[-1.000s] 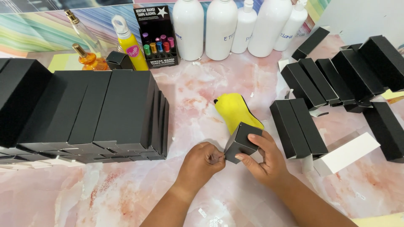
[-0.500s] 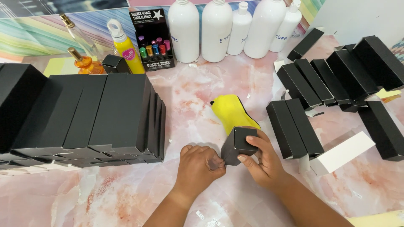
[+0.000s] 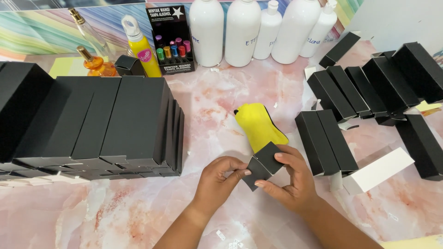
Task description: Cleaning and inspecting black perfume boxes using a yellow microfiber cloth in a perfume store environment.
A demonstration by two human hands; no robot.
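Both my hands hold a small black cardboard box point(image 3: 262, 165) above the pink marbled tabletop point(image 3: 212, 101). My right hand point(image 3: 288, 182) wraps the box from the right, thumb beneath and fingers on top. My left hand point(image 3: 220, 177) pinches the box's near-left end flap with fingertips. Just behind the box lies a yellow pouch-like item point(image 3: 257, 125) with a black edge.
A row of assembled black boxes point(image 3: 92, 122) stands at the left. Flat black boxes point(image 3: 364, 87) and a white one point(image 3: 378, 170) lie at the right. White bottles point(image 3: 244, 30), a yellow bottle point(image 3: 140, 46), an amber perfume bottle point(image 3: 94, 62) and a display card of small vials point(image 3: 171, 39) line the back.
The small black box has been turned in my hands, and my left fingers have moved onto its end flap. The view shifted slightly.
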